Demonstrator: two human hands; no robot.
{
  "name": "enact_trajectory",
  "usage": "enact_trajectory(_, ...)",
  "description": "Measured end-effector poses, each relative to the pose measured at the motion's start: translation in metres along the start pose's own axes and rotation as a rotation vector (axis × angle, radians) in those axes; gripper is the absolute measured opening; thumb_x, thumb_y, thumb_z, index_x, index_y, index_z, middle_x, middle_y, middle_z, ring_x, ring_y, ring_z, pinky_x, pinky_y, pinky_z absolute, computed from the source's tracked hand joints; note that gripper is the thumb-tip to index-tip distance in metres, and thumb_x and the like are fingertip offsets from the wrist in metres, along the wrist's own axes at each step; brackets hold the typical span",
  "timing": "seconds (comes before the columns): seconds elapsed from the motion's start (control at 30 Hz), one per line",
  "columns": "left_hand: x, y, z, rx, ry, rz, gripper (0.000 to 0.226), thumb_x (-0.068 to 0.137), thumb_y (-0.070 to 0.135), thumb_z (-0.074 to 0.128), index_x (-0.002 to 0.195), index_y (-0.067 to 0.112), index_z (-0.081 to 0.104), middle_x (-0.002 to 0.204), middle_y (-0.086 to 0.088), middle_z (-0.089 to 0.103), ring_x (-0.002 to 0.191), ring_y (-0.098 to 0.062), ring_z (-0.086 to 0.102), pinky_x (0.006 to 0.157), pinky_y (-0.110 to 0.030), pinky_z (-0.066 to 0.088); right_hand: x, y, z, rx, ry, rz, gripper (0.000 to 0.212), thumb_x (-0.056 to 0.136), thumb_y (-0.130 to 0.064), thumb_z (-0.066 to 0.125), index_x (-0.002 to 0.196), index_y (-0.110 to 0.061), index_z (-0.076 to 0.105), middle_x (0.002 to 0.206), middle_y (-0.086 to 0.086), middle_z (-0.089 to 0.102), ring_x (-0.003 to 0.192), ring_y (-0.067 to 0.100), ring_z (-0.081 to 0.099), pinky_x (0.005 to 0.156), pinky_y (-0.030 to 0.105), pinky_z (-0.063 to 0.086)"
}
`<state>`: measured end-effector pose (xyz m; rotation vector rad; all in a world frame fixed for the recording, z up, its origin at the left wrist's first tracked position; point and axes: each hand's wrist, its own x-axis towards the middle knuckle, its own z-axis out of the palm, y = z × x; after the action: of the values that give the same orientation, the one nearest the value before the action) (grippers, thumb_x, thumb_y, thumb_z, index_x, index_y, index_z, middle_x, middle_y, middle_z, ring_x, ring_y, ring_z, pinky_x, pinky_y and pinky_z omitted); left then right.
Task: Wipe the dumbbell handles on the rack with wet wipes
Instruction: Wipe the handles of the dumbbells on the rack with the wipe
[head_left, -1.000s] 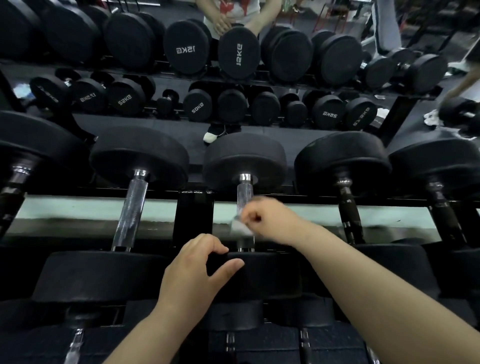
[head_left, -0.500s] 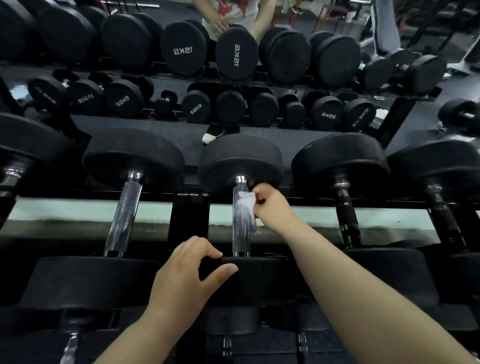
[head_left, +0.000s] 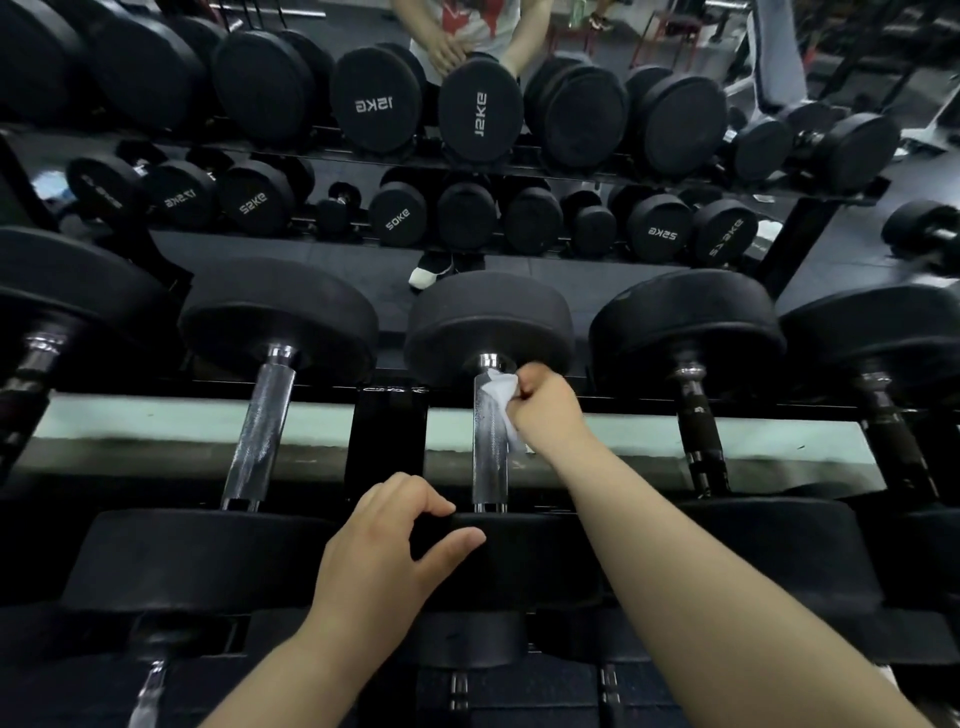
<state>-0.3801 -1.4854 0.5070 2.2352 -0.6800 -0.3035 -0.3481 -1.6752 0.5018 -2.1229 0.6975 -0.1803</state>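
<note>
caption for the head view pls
Right hand holds a white wet wipe on a chrome dumbbell handle; left hand grips its black rubber near head.

Gym, free-weights area. Tiered steel rack (head_left: 387, 431) loaded with black rubber-headed dumbbells (head_left: 488, 317) on chrome handles (head_left: 260, 431). Wall mirror (head_left: 291, 249) behind, repeating further rows with reversed weight markings (head_left: 374, 104) such as 15KG; dark floor matting (head_left: 597, 275) in the reflection.

Dim gym; wall mirror (head_left: 322, 254) reflects dark rubber floor (head_left: 597, 275) and a standing person (head_left: 467, 26); pale green ledge (head_left: 182, 421) below
</note>
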Motion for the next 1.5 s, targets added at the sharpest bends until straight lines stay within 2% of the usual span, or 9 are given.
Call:
enact_trajectory(0.17, 0.001, 0.006, -0.008, 0.023, -0.099, 0.001, 0.029, 0.068, 0.063, 0.057, 0.070, 0.041, 0.038, 0.083, 0.021, 0.051, 0.091, 0.011, 0.043, 0.065, -0.006, 0.033, -0.031, 0.018, -0.008, -0.211, -0.358, 0.021, 0.028, 0.086, -0.008, 0.050, 0.061, -0.016, 0.040, 0.060, -0.002, 0.042, 0.058, 0.010, 0.040, 0.047, 0.014, 0.030)
enact_trajectory(0.47, 0.037, 0.028, -0.037, -0.136, -0.166, 0.084, 0.064, 0.081, 0.025, 0.063, 0.133, 0.040, 0.029, 0.123, 0.026, 0.029, 0.122, 0.004, 0.028, 0.104, -0.019, 0.021, -0.063, -0.023, -0.046, 0.273, -0.390, -0.101, 0.019, 0.080, 0.003, 0.056, 0.072, -0.014, 0.053, 0.060, -0.010, 0.050, 0.048, -0.008, 0.044, 0.051, 0.002, 0.034)
enact_trajectory(0.6, 0.047, 0.036, -0.031, -0.220, -0.194, 0.018, 0.013, 0.079, 0.020, 0.065, 0.089, 0.019, 0.058, 0.095, -0.001, 0.065, 0.093, -0.020, 0.060, 0.083, -0.034, 0.047, -0.070, -0.031, -0.034, 0.334, -0.342, -0.069, 0.013, 0.081, 0.000, 0.057, 0.080, -0.013, 0.056, 0.067, -0.012, 0.057, 0.058, -0.006, 0.052, 0.053, 0.002, 0.040)
enact_trajectory(0.73, 0.059, 0.020, -0.033, -0.187, -0.033, -0.102, 0.020, 0.081, 0.019, 0.063, 0.067, 0.020, 0.048, 0.072, 0.003, 0.055, 0.070, -0.015, 0.051, 0.060, -0.022, 0.039, -0.074, -0.017, -0.025, 0.258, -0.079, -0.034, 0.017, 0.083, -0.005, 0.057, 0.075, -0.019, 0.055, 0.075, -0.014, 0.054, 0.064, -0.006, 0.052, 0.063, 0.005, 0.039)
enact_trajectory(0.9, 0.085, -0.003, -0.025, -0.144, -0.019, -0.296, 0.021, 0.083, 0.019, 0.058, 0.066, 0.015, 0.045, 0.067, 0.000, 0.050, 0.074, -0.024, 0.051, 0.060, -0.029, 0.038, -0.090, 0.007, -0.012, 0.233, -0.005, 0.085, 0.026, 0.086, -0.006, 0.048, 0.067, -0.023, 0.052, 0.070, -0.012, 0.057, 0.068, 0.004, 0.049, 0.058, 0.002, 0.036)
enact_trajectory(1.1, 0.109, 0.002, 0.001, -0.168, -0.058, -0.372, 0.011, 0.082, 0.010, 0.058, 0.077, 0.012, 0.049, 0.088, -0.008, 0.053, 0.079, -0.023, 0.049, 0.055, -0.027, 0.036, -0.094, 0.006, -0.010, 0.242, 0.063, 0.132, 0.030, 0.086, -0.008, 0.043, 0.063, -0.025, 0.054, 0.069, -0.008, 0.060, 0.066, 0.013, 0.049, 0.064, 0.025, 0.039)
enact_trajectory(1.23, 0.116, 0.012, 0.006, -0.428, 0.020, -0.357, 0.034, 0.081, 0.007, 0.062, 0.112, 0.008, 0.049, 0.092, -0.001, 0.050, 0.084, -0.018, 0.048, 0.057, -0.025, 0.038, -0.095, 0.005, -0.010, 0.225, 0.081, 0.132, 0.030, 0.085, -0.009, 0.043, 0.063, -0.025, 0.054, 0.070, -0.003, 0.060, 0.068, 0.015, 0.049, 0.066, 0.029, 0.039)
enact_trajectory(1.33, 0.115, 0.018, 0.009, -0.505, -0.039, -0.328, 0.003, 0.085, 0.011, 0.056, 0.087, 0.012, 0.056, 0.072, 0.001, 0.051, 0.074, -0.017, 0.050, 0.068, -0.027, 0.039, -0.095, 0.005, -0.010, 0.197, 0.074, 0.128, 0.030, 0.085, -0.009, 0.044, 0.062, -0.025, 0.055, 0.069, -0.004, 0.060, 0.068, 0.013, 0.050, 0.068, 0.029, 0.040)
enact_trajectory(1.5, 0.111, 0.008, 0.011, -0.540, -0.185, -0.323, 0.026, 0.084, 0.009, 0.060, 0.064, 0.021, 0.050, 0.067, 0.003, 0.051, 0.069, -0.018, 0.051, 0.061, -0.021, 0.042, -0.095, 0.003, -0.011, 0.193, 0.072, 0.127, 0.032, 0.084, -0.008, 0.044, 0.060, -0.024, 0.055, 0.064, -0.007, 0.059, 0.069, 0.013, 0.053, 0.069, 0.029, 0.041)
